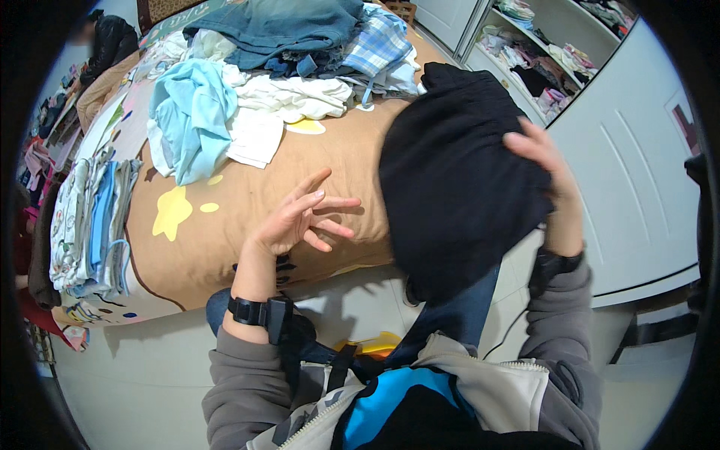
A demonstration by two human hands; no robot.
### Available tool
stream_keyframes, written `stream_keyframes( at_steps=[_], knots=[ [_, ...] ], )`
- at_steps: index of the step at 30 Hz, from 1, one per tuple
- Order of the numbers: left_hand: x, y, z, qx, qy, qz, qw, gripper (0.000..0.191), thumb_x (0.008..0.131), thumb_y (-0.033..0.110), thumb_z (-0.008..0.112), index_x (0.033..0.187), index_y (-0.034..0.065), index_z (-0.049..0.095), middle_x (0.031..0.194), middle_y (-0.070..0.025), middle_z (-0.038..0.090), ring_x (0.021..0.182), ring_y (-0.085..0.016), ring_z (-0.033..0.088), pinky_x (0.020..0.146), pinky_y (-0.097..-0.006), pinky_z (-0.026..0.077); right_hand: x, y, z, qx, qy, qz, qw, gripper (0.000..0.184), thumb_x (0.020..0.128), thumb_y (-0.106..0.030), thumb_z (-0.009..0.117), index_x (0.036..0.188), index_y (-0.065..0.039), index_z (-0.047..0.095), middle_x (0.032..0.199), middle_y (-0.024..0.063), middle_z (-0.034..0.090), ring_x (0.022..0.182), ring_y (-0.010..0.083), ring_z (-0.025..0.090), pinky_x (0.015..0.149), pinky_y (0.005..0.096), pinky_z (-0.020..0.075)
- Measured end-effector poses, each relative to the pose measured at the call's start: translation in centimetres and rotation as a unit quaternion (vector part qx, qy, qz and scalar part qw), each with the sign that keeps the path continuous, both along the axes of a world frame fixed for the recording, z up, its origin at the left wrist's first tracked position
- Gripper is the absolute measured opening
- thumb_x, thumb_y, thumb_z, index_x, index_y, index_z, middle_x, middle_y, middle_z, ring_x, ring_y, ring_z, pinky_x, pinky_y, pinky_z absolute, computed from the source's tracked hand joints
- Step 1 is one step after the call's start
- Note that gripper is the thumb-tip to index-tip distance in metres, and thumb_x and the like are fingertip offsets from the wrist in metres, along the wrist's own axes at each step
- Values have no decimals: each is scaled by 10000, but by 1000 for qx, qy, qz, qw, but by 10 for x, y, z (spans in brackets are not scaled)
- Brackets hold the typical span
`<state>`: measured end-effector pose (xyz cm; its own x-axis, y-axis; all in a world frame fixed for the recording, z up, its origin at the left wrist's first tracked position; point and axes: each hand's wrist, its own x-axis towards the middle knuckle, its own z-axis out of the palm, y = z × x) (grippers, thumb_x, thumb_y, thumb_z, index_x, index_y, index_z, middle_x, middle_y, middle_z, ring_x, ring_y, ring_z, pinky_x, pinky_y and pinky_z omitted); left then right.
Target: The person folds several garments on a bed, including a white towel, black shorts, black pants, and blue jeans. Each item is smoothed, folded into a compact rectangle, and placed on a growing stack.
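A black garment with a gathered, elastic-looking waistband hangs from my right hand, which grips its right side. The cloth is bunched or folded, and its lower end hangs over my knee. My left hand is raised above the bed's tan sheet, palm turned up and fingers spread, with nothing in it. A gap separates that hand from the black cloth. Nearest to it on the bed lie a crumpled light-blue garment and a white garment.
Blue denim and a blue plaid garment top a heap farther back. Folded clothes stand in a row at the bed's left end. A wardrobe with filled shelves is on the right. Another person is at the far left.
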<state>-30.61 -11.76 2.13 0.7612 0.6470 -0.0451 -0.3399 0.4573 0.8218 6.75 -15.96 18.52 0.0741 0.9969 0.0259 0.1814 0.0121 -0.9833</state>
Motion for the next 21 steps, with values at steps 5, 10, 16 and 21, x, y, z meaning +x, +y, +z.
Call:
stream_keyframes(
  at_steps=[5,10,16,21],
  knots=[
    [6,3,2,4,37,32,999,697,992,331,487,1527,176,69,1350,-258,505,1083,-395,630,637,-372,624,64,19,68,43,-1,73,996,688,819,-214,732,1371,68,433,1322,186,539,1149,236,587,1018,322,459],
    [6,9,0,2,31,28,999,679,1002,334,459,1531,182,60,1363,-273,484,1108,-402,615,637,-387,627,136,75,103,153,22,5,988,564,867,-196,692,1336,42,488,1274,166,579,1152,232,600,962,324,525],
    [5,16,-6,-14,-17,13,1000,643,1019,349,407,1532,186,54,1384,-324,421,1129,-443,586,632,-424,631,212,173,35,24,119,-54,991,409,832,-254,733,1169,-35,657,1159,89,669,977,211,664,902,344,522],
    [6,17,-10,-35,-39,10,999,640,1030,361,365,1535,168,24,1395,-350,380,1118,-475,573,613,-433,633,225,195,-68,-158,29,-99,982,370,823,-274,755,1085,-22,682,1048,78,710,938,206,672,888,325,522]
  ],
)
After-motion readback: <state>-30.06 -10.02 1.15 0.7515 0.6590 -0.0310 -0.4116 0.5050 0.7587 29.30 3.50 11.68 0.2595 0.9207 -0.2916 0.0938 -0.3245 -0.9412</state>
